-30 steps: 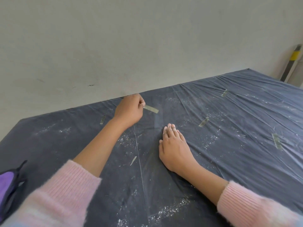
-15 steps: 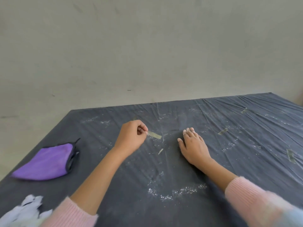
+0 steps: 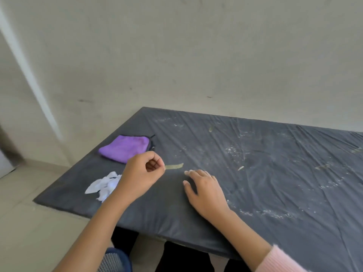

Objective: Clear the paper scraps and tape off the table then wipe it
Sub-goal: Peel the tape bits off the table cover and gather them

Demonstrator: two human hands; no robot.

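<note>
My left hand [image 3: 142,173] pinches one end of a yellowish tape strip [image 3: 174,166], held a little above the dark plastic-covered table [image 3: 284,173]. My right hand [image 3: 206,190] rests flat on the table just right of the strip, fingers spread, holding nothing. A pile of crumpled white paper scraps [image 3: 105,185] lies near the table's left front corner, partly behind my left wrist. A folded purple cloth [image 3: 125,148] sits beyond it. More tape bits stick to the table: one at the back [image 3: 210,129], a small one [image 3: 240,168], others at the right [image 3: 324,166].
The table stands against a pale wall [image 3: 196,55]; its left and front edges drop to a light floor [image 3: 29,222]. White dusty specks [image 3: 265,213] are scattered over the wrinkled plastic cover. My legs show under the front edge.
The view has swung left. My left hand has carried the peeled tape strip leftward, toward the paper pile, and my right hand has slid left along the table with it.
</note>
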